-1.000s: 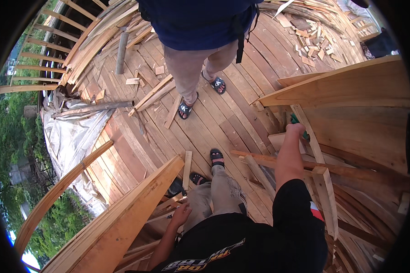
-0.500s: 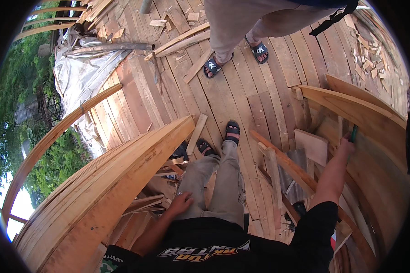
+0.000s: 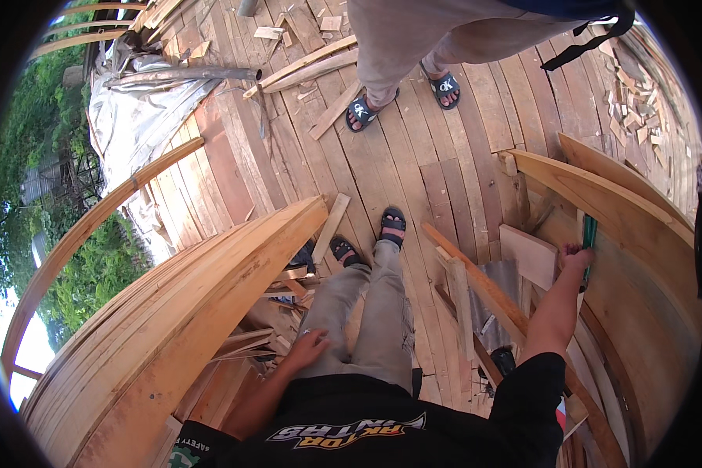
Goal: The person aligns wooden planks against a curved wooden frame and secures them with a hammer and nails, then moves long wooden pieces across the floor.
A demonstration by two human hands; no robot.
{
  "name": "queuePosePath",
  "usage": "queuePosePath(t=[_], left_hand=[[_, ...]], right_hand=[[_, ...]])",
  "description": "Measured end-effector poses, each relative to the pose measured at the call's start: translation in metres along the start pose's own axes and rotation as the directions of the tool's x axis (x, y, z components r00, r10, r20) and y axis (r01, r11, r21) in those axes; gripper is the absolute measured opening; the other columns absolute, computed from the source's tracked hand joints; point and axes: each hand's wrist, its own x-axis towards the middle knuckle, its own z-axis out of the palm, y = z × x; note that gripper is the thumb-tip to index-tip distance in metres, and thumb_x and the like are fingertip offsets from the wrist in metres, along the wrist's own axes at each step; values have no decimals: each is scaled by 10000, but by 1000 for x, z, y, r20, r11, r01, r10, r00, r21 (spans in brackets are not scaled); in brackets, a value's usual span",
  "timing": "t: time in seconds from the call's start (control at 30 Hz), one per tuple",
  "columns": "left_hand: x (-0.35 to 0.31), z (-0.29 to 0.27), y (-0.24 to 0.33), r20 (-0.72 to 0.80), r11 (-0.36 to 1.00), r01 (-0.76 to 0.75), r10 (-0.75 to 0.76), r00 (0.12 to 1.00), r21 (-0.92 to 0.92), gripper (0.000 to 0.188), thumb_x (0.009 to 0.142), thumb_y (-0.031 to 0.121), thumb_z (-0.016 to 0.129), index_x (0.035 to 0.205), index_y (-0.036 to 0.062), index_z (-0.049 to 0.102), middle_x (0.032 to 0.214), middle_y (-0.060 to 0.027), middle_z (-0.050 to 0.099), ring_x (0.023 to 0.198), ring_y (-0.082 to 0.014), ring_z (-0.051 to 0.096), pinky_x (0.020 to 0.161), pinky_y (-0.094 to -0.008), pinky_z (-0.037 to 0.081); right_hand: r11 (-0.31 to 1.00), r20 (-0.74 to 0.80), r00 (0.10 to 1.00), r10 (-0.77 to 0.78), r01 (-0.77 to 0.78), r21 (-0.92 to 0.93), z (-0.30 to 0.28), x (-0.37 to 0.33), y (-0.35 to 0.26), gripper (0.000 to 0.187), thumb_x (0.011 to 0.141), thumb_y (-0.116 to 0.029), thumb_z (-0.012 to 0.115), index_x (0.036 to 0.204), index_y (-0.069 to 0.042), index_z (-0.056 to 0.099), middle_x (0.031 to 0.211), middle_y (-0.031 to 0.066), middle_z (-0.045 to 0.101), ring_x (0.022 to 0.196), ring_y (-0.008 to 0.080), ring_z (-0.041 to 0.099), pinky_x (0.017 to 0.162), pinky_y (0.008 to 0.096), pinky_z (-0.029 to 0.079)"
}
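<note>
Your right hand [image 3: 576,256] grasps a slim green tool [image 3: 590,231] near the edge of a curved tan wooden board [image 3: 600,195]; likely light, stiff: grip mid-length. Your left hand [image 3: 310,347] rests loose on grey trousers [image 3: 333,308].

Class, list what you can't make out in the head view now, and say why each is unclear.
All in the head view:
- Green tool: full shape; the right hand covers part.
- Other person: head and most of the upper body; cut off by the top edge.
- Wood scraps: exact number; too small near the rim.
- Black thing: kind; too small and dark.
</note>
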Motion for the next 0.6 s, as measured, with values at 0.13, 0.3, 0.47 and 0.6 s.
queuePosePath(t=[0.13, 0.3, 0.47, 0.6], left_hand=[[2, -5, 11, -28, 998, -67, 66, 997, -18, 429, 924, 301, 583, 1251, 24, 561, 1158, -195, 622, 1010, -313, 628, 888, -384, 485], [7, -3, 9, -95, 990, -140, 143, 985, 31, 410, 921, 284, 582, 1229, 13, 566, 1104, -198, 635, 976, -308, 628, 856, -385, 491], [15, -6, 21, -151, 985, -170, 170, 974, 11, 395, 905, 267, 591, 1199, 3, 577, 1059, -208, 644, 932, -334, 632, 829, -397, 496], [25, -18, 58, -261, 976, -215, 201, 944, -24, 379, 894, 266, 588, 1164, 0, 594, 1055, -210, 645, 941, -354, 625, 833, -419, 490]], right_hand=[[993, -1, 997, -84, 83, -84, -4, -1, -7, 383, 954, -419, 386, 848, -56, 447, 754, 70, 479, 619, 215, 486, 679, 428, 550], [986, 107, 992, -73, 87, -139, -7, -17, 8, 382, 961, -411, 365, 936, -46, 476, 815, 70, 494, 659, 205, 501, 707, 408, 544], [977, 261, 965, 22, 35, -211, -26, -9, 48, 330, 969, -400, 389, 904, -97, 502, 740, 22, 515, 650, 169, 497, 729, 367, 522], [866, 468, 876, 117, 140, -479, -11, -70, 108, 219, 958, -315, 479, 925, -102, 516, 771, 37, 520, 681, 160, 505, 735, 387, 531]])
